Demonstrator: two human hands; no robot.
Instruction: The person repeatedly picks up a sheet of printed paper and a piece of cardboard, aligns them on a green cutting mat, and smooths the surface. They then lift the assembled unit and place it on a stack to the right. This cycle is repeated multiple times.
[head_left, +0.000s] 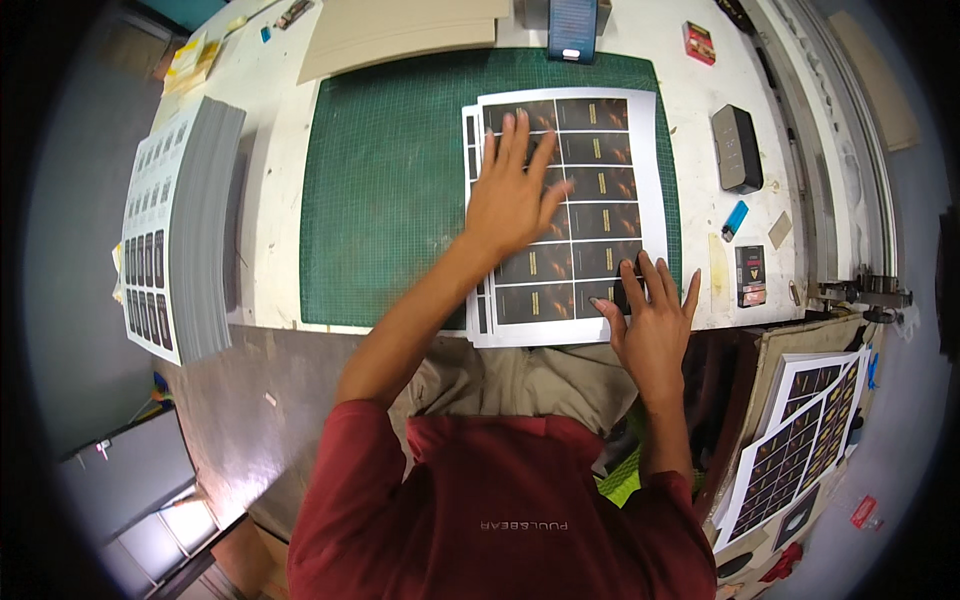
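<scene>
- We see printed sheets [604,221] on the mat [380,190], toward its right.
- Left hand [512,200] open, fingers spread over them; right hand [652,318] open at their lower right edge.
- We judge them light, bendy, easily creased; we'd hold opposite edges.
- We count: sheets, at least two; mat, one; lighter [735,221], one.

Free room is lying over the left half of the green cutting mat [380,200], between the tall paper stack [200,230] and the printed sheets [605,185]. The left hand [510,205] is obstructing the sheets' upper left part; the right hand [655,310], their lower right corner. Cardboard [400,35] and a blue box [572,28] are bounding the far side. A black box [737,150] and a blue lighter [735,220] are interrupting the strip beside the metal rail [845,150].
</scene>
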